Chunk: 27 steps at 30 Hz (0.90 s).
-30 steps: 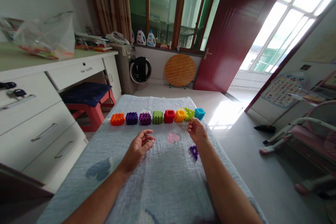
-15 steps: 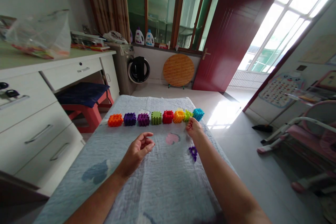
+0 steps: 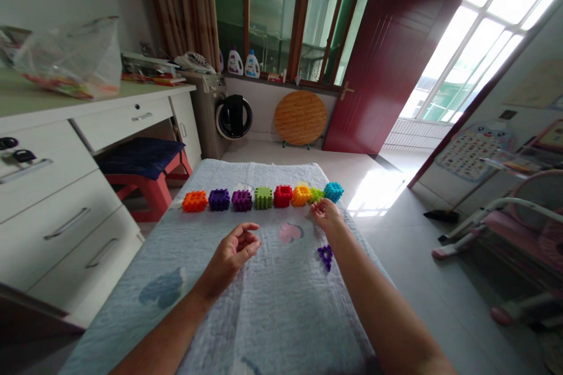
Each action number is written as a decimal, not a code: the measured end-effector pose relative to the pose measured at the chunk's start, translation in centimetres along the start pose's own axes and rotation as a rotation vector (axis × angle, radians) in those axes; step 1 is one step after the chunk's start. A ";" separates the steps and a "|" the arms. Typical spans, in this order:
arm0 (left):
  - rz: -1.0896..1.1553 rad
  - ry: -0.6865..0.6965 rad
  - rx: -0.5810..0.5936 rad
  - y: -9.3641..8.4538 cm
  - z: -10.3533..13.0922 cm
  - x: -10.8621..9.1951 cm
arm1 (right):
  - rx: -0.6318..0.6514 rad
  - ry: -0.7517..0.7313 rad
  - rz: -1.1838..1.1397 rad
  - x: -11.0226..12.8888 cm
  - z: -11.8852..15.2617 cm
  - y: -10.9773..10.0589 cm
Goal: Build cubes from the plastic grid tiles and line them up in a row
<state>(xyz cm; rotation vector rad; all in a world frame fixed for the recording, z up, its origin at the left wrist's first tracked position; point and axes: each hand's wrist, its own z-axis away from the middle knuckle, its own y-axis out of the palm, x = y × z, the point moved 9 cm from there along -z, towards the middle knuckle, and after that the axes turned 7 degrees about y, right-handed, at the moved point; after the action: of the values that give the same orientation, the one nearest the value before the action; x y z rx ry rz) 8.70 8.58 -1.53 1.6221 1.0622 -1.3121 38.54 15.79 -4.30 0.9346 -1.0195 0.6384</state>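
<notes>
A row of toy building-block cubes runs across the far part of the cloth: an orange cube [image 3: 194, 201], a dark blue-purple cube [image 3: 219, 200], a purple cube [image 3: 241, 201], a green cube [image 3: 263, 198], a red cube [image 3: 282, 195], a yellow-orange cube [image 3: 301, 195] and a blue cube [image 3: 333, 191]. Between the last two lies a yellow-green piece [image 3: 316, 194], partly hidden by my right hand [image 3: 325, 212], whose fingers are apart just in front of it. My left hand [image 3: 233, 251] hovers empty over the cloth, fingers loosely bent. Beside my right forearm lies a purple triangle piece [image 3: 325, 258].
A pale blue patterned cloth [image 3: 272, 299] covers the table. To the left stand a white desk [image 3: 57, 211] and a red stool with a dark cushion [image 3: 143, 158]. A pink chair [image 3: 523, 211] is on the right; a dark red door [image 3: 373, 58] stands behind.
My right hand has loosened from the yellow-green piece, its fingers spreading. That piece now sits lower between the yellow-orange and blue cubes. My left hand has stayed nearly still.
</notes>
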 end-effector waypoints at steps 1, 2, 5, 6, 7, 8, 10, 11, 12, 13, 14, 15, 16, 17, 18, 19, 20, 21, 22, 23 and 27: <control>0.000 -0.002 0.002 0.0 0.0 0.0 | -0.020 0.030 -0.013 -0.2 0.0 -0.2; 0.000 -0.005 0.006 0.1 0.0 0.0 | -0.042 0.062 -0.028 -0.5 -0.1 -0.5; 0.007 -0.007 0.017 0.1 0.1 0.1 | -0.086 0.135 -0.058 -1.0 -0.1 -0.7; 0.008 -0.005 0.019 0.1 0.1 0.1 | -0.096 0.151 -0.065 -1.1 -0.1 -0.7; 0.008 -0.003 0.020 0.1 0.0 0.1 | -0.104 0.166 -0.069 -1.2 -0.1 -0.7; 0.007 -0.001 0.020 0.1 0.0 0.1 | -0.110 0.179 -0.071 -1.2 0.0 -0.6; 0.002 -0.001 0.025 0.2 0.1 0.0 | -0.119 0.205 -0.069 -1.3 0.2 -0.5; -0.001 -0.003 0.027 0.3 0.1 -0.1 | -0.122 0.216 -0.065 -1.3 0.4 -0.5; -0.004 -0.004 0.027 0.3 0.1 -0.1 | -0.124 0.225 -0.059 -1.2 0.7 -0.6; -0.006 -0.005 0.027 0.3 0.2 -0.2 | -0.124 0.231 -0.050 -1.1 1.1 -0.7; -0.008 -0.005 0.027 0.4 0.2 -0.3 | -0.124 0.234 -0.039 -0.9 1.5 -1.0; -0.010 -0.005 0.026 0.4 0.3 -0.4 | -0.124 0.233 -0.028 -0.6 2.1 -1.3; -0.011 -0.005 0.027 0.4 0.3 -0.5 | -0.123 0.233 -0.024 -0.3 2.7 -1.8; -0.011 -0.005 0.028 0.4 0.3 -0.5 | -0.110 0.222 0.001 0.1 3.4 -2.2; -0.011 -0.006 0.030 0.5 0.4 -0.6 | -0.085 0.202 0.046 0.6 4.2 -2.6; -0.010 -0.008 0.032 0.5 0.4 -0.6 | -0.039 0.166 0.130 1.3 4.9 -2.8; -0.009 -0.013 0.031 0.5 0.4 -0.6 | 0.041 0.097 0.309 2.1 5.7 -2.7; -0.008 -0.018 0.029 0.5 0.4 -0.5 | 0.118 0.018 0.519 2.7 6.6 -2.4; -0.007 -0.023 0.026 0.5 0.4 -0.5 | 0.188 -0.067 0.739 3.1 7.5 -2.2; -0.007 -0.029 0.022 0.4 0.4 -0.4 | 0.251 -0.150 0.950 3.3 8.4 -1.9; -0.018 -0.026 0.017 0.2 0.3 -0.1 | 0.423 -0.303 1.495 2.1 10.9 -1.5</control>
<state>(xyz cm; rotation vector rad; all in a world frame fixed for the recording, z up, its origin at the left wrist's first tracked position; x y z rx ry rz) 8.76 8.25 -1.50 1.6077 1.0546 -1.3540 35.97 5.50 -0.56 0.4656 -1.8530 2.0437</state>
